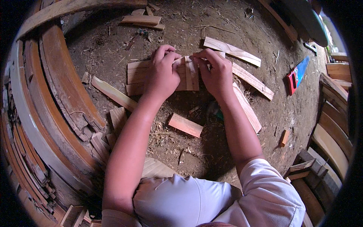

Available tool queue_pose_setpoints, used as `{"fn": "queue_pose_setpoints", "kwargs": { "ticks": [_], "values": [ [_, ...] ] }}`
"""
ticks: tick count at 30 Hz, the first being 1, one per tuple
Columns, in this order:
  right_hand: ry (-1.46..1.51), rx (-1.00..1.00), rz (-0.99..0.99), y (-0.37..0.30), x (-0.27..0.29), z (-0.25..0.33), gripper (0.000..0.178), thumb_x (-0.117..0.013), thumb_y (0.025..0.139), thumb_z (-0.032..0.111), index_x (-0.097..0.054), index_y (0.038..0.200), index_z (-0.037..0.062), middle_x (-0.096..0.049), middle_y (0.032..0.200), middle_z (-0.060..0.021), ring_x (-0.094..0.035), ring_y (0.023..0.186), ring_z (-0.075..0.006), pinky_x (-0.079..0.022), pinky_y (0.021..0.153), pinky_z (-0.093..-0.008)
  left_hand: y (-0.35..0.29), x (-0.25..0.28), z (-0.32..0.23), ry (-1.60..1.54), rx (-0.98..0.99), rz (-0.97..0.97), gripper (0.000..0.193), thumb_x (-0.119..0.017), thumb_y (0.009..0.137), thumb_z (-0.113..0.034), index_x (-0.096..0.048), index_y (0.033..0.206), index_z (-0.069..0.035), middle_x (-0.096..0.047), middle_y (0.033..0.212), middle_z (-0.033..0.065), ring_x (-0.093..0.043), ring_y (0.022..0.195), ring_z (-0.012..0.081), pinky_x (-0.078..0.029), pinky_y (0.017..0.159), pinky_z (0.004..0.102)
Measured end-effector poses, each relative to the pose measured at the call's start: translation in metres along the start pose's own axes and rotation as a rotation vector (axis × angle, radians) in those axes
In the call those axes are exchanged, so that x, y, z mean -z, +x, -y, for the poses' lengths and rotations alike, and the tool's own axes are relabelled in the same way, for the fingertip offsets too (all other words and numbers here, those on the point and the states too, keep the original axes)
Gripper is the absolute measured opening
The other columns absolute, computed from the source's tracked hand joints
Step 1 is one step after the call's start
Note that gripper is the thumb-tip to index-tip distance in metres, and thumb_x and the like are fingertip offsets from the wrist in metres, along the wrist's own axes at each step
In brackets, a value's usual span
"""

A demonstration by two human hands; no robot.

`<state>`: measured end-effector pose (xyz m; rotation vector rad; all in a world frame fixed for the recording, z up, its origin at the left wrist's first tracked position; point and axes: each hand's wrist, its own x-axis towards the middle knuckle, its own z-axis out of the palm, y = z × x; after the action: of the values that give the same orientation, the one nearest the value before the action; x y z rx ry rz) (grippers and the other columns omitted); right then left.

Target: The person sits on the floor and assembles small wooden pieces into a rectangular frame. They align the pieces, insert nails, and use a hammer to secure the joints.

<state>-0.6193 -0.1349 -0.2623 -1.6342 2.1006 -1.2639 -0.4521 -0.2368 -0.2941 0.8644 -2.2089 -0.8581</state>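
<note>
Flat on the dirt floor lie thin wooden boards [137, 78] set edge to edge, with a short wooden strip [191, 74] across them near their right end. My left hand [162, 73] is over the boards, its thumb and fingers closed at their far edge, left of the strip. On the other side, my right hand [216, 73] has its fingers pinched at the strip's far end. Whether something small, such as a nail, is between the fingertips cannot be made out. Nearest my right hand are a loose slat [252, 80] and another slat [233, 50].
Below the boards lies a short wood block [185, 125]. A handsaw [297, 75] with a red handle and blue blade is at the right, past a hammer [310, 47]. Long curved-looking planks [64, 75] are stacked at the left, more timber [332, 140] at the right.
</note>
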Motion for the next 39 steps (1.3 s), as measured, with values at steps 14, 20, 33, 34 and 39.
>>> {"fn": "queue_pose_setpoints", "kwargs": {
  "ticks": [14,20,33,34,39],
  "values": [
    [-0.046,0.041,-0.018,0.001,0.002,0.005,0.010,-0.076,0.095,0.008,-0.074,0.105,0.0062,-0.078,0.098,-0.0173,-0.077,0.087,-0.0414,-0.061,0.073,-0.0479,0.000,-0.023,-0.010,-0.243,-0.073,-0.061,0.047,-0.052,0.089,0.017,-0.070,0.129,0.001,-0.068,0.133,0.0187,-0.067,0.128,0.0369,-0.054,0.110,0.0433],
    [-0.041,0.074,-0.034,0.001,0.000,0.002,0.010,-0.076,0.095,0.008,-0.075,0.105,0.0072,-0.078,0.098,-0.0167,-0.077,0.087,-0.0410,-0.062,0.073,-0.0478,0.007,-0.029,-0.005,-0.285,-0.014,-0.077,0.044,-0.054,0.091,0.016,-0.070,0.129,0.000,-0.071,0.127,0.0167,-0.070,0.120,0.0334,-0.056,0.105,0.0398],
    [-0.064,0.131,-0.041,-0.002,0.000,-0.005,0.015,-0.077,0.091,0.005,-0.077,0.106,0.0082,-0.077,0.112,-0.0152,-0.077,0.095,-0.0401,-0.063,0.078,-0.0474,0.006,-0.023,-0.010,-0.286,-0.073,-0.038,0.034,-0.066,0.090,0.007,-0.070,0.123,0.000,-0.072,0.123,0.0150,-0.072,0.116,0.0315,-0.057,0.102,0.0395],
    [-0.061,0.145,-0.043,-0.003,0.001,-0.006,0.017,-0.076,0.090,0.003,-0.078,0.106,0.0084,-0.076,0.115,-0.0147,-0.077,0.097,-0.0392,-0.063,0.080,-0.0471,0.006,-0.022,-0.013,-0.285,-0.074,-0.034,0.034,-0.067,0.090,0.006,-0.070,0.123,-0.001,-0.072,0.122,0.0151,-0.072,0.116,0.0320,-0.057,0.102,0.0397],
    [-0.074,0.177,-0.034,-0.001,0.000,-0.004,0.029,-0.075,0.083,-0.004,-0.080,0.108,0.0097,-0.076,0.119,-0.0128,-0.077,0.105,-0.0352,-0.065,0.086,-0.0456,0.005,-0.022,-0.010,-0.216,-0.110,-0.105,0.028,-0.071,0.092,0.005,-0.071,0.118,-0.003,-0.072,0.116,0.0142,-0.072,0.106,0.0368,-0.057,0.090,0.0431]
  ]
}}
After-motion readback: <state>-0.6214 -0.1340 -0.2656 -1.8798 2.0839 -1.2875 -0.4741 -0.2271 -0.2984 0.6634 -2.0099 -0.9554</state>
